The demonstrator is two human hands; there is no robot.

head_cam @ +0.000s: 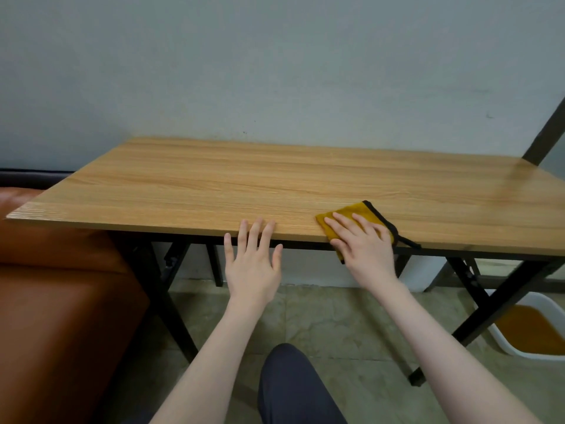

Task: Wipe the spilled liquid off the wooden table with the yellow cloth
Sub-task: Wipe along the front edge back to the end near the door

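Yellow cloth (360,214), black-trimmed, lies at the near edge of the wooden desk (214,185), right of the edge's middle, one part hanging over that edge. The right hand (363,243) presses flat on it, fingers straight, its grip wide and not curled round the fabric. The left hand (253,261), fingers spread and straight, touches the same near edge just beside, holding nothing. No liquid can be made out on the wood.
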